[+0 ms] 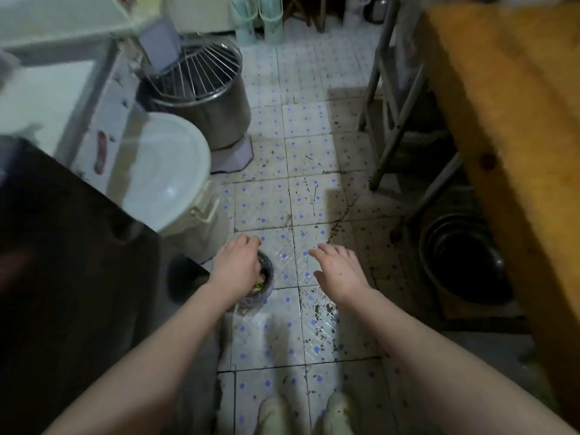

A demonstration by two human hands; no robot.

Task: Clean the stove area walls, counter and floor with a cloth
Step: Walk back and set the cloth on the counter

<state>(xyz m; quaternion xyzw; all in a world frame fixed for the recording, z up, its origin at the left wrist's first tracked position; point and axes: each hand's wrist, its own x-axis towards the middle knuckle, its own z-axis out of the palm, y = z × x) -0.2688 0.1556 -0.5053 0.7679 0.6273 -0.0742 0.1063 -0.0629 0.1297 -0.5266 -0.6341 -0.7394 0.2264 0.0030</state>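
Both my arms reach down over a tiled floor (282, 196) that is white with blue dots and spattered with dark dirt. My left hand (237, 265) hangs over a small dark waste bin (263, 285) lined with a clear bag and holding green scraps; its fingers are curled at the bin's rim, and I cannot tell whether they grip it. My right hand (339, 271) hovers beside it with fingers spread, above the floor and holding nothing. No cloth is in view.
A dark counter (62, 262) fills the left. Behind the bin stand a white lidded bucket (166, 180) and a steel mixer bowl with wire guard (204, 89). A wooden table (508, 120) on metal legs is at right, with dark basins (464, 255) beneath. My shoes (307, 416) are at the bottom.
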